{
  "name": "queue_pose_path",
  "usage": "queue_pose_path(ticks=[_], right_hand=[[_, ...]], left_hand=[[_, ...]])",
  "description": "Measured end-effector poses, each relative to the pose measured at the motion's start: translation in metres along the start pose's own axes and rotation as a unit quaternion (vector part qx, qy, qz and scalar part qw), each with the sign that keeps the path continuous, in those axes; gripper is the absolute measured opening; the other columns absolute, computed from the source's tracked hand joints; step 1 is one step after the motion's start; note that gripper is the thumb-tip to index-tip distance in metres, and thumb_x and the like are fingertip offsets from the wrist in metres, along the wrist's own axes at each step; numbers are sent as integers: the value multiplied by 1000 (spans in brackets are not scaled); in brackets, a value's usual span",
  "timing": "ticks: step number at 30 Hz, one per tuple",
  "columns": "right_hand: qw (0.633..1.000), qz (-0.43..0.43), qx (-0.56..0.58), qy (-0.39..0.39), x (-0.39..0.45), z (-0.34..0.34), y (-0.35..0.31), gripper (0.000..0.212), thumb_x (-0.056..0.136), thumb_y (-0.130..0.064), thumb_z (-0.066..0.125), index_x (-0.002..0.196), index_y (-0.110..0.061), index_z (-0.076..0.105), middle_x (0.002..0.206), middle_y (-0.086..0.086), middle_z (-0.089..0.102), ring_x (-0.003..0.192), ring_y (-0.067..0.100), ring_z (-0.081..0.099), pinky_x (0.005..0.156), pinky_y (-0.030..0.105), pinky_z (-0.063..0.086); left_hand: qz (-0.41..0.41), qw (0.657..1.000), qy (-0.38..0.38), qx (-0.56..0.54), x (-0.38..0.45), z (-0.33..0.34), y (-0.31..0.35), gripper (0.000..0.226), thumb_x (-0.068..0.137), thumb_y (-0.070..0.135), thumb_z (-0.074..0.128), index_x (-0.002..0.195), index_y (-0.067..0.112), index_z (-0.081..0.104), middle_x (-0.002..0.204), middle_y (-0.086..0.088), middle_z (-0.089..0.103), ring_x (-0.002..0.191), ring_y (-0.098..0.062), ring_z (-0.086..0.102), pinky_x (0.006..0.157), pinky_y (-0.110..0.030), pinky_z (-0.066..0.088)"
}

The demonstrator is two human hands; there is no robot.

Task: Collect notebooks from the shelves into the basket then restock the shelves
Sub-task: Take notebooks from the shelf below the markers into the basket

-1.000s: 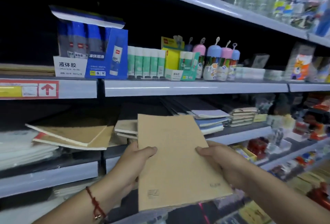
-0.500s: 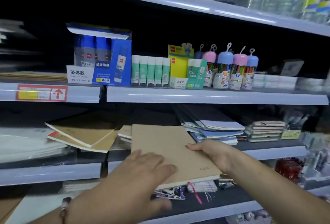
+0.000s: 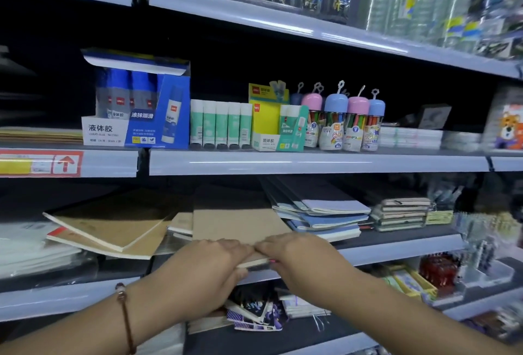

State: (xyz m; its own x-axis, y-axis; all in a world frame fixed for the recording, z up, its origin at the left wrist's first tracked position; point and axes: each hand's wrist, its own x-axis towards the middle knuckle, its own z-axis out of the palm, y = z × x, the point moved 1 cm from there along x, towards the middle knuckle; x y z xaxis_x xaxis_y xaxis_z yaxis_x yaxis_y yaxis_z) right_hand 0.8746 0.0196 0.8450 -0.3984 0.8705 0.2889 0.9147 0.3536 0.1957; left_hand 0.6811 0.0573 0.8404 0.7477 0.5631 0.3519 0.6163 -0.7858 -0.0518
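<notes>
Notebook (image 3: 235,221) lies flat, long axis running into shelf (image 3: 396,247)

Notebook shelf (image 3: 396,244) crowded: slanted kraft pads (image 3: 113,227) left, blue notebook stack (image 3: 328,213) right, leaving a narrow slot between, filled by the kraft notebook (image 3: 235,221). Shelf edge above (image 3: 311,163) hangs low, limiting headroom. Dark gap open behind the stacks.

1. Light falls from above and in front; the white shelf edge (image 3: 311,163) below the blue glue box (image 3: 141,105) carries pale glare streaks.
2. Behind that box, the shelf recesses sink into near-black shadow.
3. The box's print reads sharply; far right of it, goods smear with motion blur.
4. Shelf lines bow toward the frame's edges, a wide-angle distortion.
</notes>
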Motion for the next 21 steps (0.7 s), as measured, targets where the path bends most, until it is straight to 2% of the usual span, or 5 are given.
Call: queue_pose_path(ticks=[2, 5, 9, 16, 21], right_hand=[[1000, 12, 11, -6, 13, 13, 5, 42, 99, -18, 43, 139, -29, 44, 134, -6, 55, 120, 20, 51, 93, 35, 46], [997, 46, 41, -40, 31, 23, 15, 52, 99, -13, 43, 149, -28, 36, 149, -2, 44, 133, 22, 43, 104, 36, 40], [988, 71, 100, -95, 46, 25, 19, 55, 102, -25, 44, 154, -26, 26, 161, 1, 23, 147, 20, 24, 117, 30, 21], [986, 85, 89, -109, 58, 33, 18, 69, 99, -41, 51, 156, -25, 16, 164, 1, 13, 150, 21, 14, 120, 31, 14], [986, 108, 90, -92, 54, 42, 11, 73, 96, -47, 52, 156, -27, 15, 164, 1, 13, 150, 23, 11, 119, 36, 5]], left_hand=[[-13, 1000, -3, 13, 10, 6, -9, 41, 101, 42, 39, 141, 35, 40, 135, 12, 54, 118, -13, 53, 95, -29, 41], [-24, 999, -19, 36, 27, 17, -26, 42, 99, 42, 42, 141, 33, 42, 134, 9, 55, 119, -16, 54, 95, -32, 42], [-39, 995, -54, 73, 44, 29, -41, 46, 98, 44, 44, 142, 29, 42, 132, 3, 53, 118, -21, 54, 96, -34, 43], [-51, 993, -66, 89, 51, 32, -51, 52, 99, 44, 42, 147, 26, 35, 140, -1, 47, 125, -23, 46, 102, -33, 33], [-62, 992, -57, 94, 31, 43, -57, 81, 83, 64, 8, 154, 28, 21, 159, -6, 27, 146, -27, 24, 119, -41, 15]])
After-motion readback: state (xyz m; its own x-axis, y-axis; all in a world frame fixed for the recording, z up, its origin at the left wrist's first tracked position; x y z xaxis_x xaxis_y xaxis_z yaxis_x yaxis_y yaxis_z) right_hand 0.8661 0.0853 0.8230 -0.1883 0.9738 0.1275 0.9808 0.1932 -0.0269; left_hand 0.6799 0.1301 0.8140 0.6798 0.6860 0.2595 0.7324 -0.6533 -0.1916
